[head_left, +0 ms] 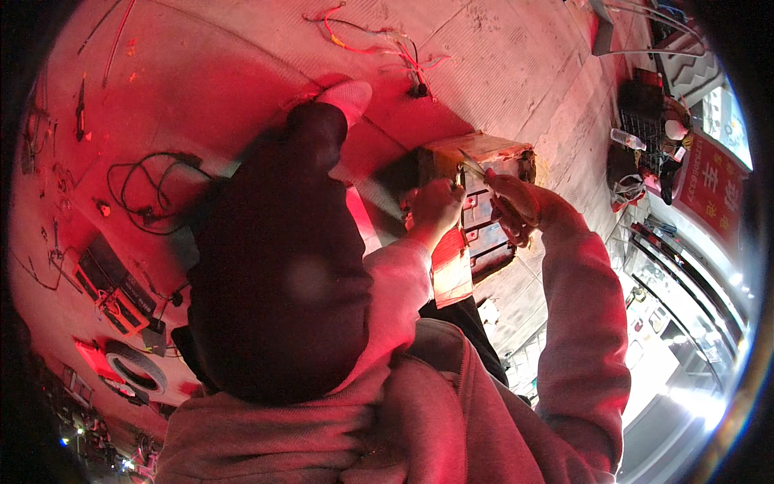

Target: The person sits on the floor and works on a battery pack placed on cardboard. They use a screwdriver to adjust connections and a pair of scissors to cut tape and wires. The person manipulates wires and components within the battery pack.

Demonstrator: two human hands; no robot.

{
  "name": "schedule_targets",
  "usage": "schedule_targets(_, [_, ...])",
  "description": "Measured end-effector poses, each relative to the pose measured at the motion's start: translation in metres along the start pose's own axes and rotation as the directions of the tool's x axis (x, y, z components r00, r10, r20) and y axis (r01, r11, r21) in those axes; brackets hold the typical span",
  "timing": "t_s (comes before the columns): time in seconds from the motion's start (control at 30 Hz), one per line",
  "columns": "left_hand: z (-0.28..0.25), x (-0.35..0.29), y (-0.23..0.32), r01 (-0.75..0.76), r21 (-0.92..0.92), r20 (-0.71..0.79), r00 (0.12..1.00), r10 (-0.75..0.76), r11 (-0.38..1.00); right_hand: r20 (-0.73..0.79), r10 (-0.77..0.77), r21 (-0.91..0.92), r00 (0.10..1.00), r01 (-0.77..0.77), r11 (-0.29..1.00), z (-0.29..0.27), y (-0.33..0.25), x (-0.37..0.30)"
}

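Note:
A box-shaped pack (484, 223) stands on the floor in front of me, its open side showing several grey cells with dark gaps between them. Ragged yellowish-brown wrapping (480, 147) covers its far side. My left hand (436, 207) is closed at the pack's left edge; whatever is in its fingers is hidden. Over the pack's far right part, my right hand (516, 202) is closed round a slim pointed metal tool (472, 164). The tool's tip points left, close to my left thumb. Its handle is mostly covered by my fingers. Red light makes details hard to read.
My dark-trousered leg (278, 274) stretches along the pack's left. Loose wires (403, 56) lie beyond it. A black cable (157, 189), a toolbox (113, 286) and a tyre (135, 371) are on the left. A crate (641, 105) and a bottle (627, 139) stand at the right.

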State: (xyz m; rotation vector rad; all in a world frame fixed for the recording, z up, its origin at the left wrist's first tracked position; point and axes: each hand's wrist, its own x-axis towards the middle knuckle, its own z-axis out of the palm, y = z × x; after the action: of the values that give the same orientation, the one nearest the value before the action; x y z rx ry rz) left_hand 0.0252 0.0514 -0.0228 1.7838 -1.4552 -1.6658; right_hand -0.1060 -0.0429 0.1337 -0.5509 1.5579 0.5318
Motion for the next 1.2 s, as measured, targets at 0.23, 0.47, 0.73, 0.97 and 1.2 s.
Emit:
schedule_targets(0.23, [-0.016, -0.005, 0.02, 0.051, 0.075, 0.021, 0.998, -0.053, 0.996, 0.052, 0.062, -0.119, 0.997, -0.056, 0.991, -0.014, -0.018, 0.007])
schedule_targets(0.47, [-0.024, 0.001, 0.03, 0.024, 0.256, 0.119, 0.991, -0.056, 0.966, 0.098, 0.097, -0.077, 0.99, -0.09, 0.993, -0.012, -0.013, 0.006])
schedule_targets(0.73, [-0.02, 0.004, 0.013, -0.01, 0.139, 0.14, 0.99, -0.01, 0.99, 0.1, -0.049, -0.009, 0.994, 0.05, 0.999, -0.015, 0.006, 0.014])
schedule_targets(0.97, [-0.026, 0.001, 0.015, 0.065, 0.064, 0.147, 0.986, -0.074, 0.996, 0.112, -0.082, 0.041, 0.99, 0.078, 0.996, -0.016, 0.007, 0.021])
schedule_targets(1.2, [-0.032, 0.001, 0.014, 0.032, 0.025, 0.174, 0.984, -0.036, 0.999, 0.079, -0.039, -0.019, 0.996, 0.04, 0.999, -0.007, -0.005, 0.042])
